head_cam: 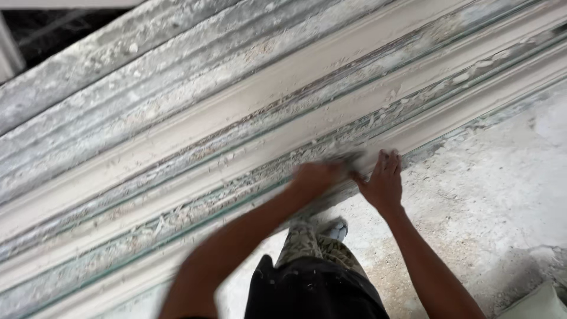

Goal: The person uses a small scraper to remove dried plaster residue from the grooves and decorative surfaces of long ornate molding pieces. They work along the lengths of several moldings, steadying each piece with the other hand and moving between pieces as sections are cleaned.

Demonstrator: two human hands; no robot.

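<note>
Head view: your right hand [384, 180] lies flat, fingers spread, on the moulding [283, 118]; your left hand [316, 177] (blurred, grip unreadable) touches it just beside.

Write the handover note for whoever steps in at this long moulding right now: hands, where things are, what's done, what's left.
Left hand: blurred with motion, pressed on the long plaster moulding; whether it holds a tool cannot be told.
Right hand: fingers spread flat on the moulding's near edge, holding nothing visible.
Moulding lies across a concrete floor, its ridges and grooves crusted with plaster crumbs.
Done: the broad ridges look fairly smooth.
Left: the grooves look rough and crumb-filled along the whole visible length.
</note>
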